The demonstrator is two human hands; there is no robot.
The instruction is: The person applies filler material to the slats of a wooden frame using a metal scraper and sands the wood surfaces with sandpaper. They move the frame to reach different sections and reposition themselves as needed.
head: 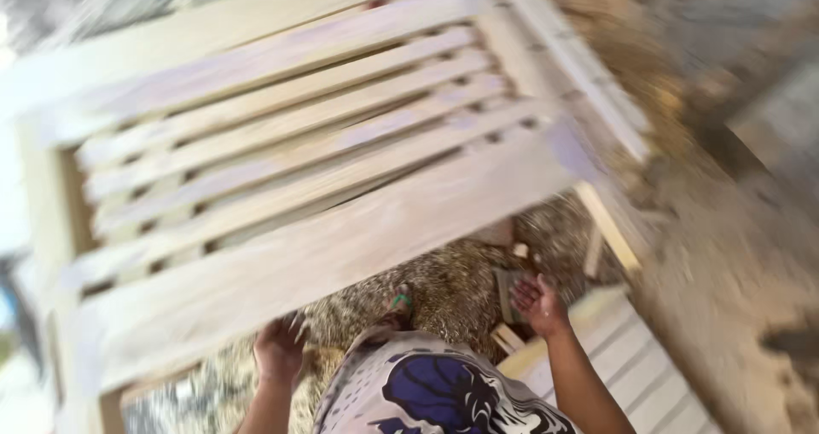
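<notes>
Below us, large pale slatted wooden frame point(316, 153), unpainted, tilted up over sawdust-strewn ground point(461, 289). Our left hand point(279, 349) at frame's lower rail near its bottom-left corner, fingers curled against rail's underside; blur hides whether we truly clasp it. Our right hand point(539, 304) apart from frame, palm open, fingers spread, holding nothing, hovering over ground beside small wood offcuts point(508, 336). Second pale slatted panel point(631, 357) lies flat at right. Our patterned garment point(426, 391) at bottom.
</notes>
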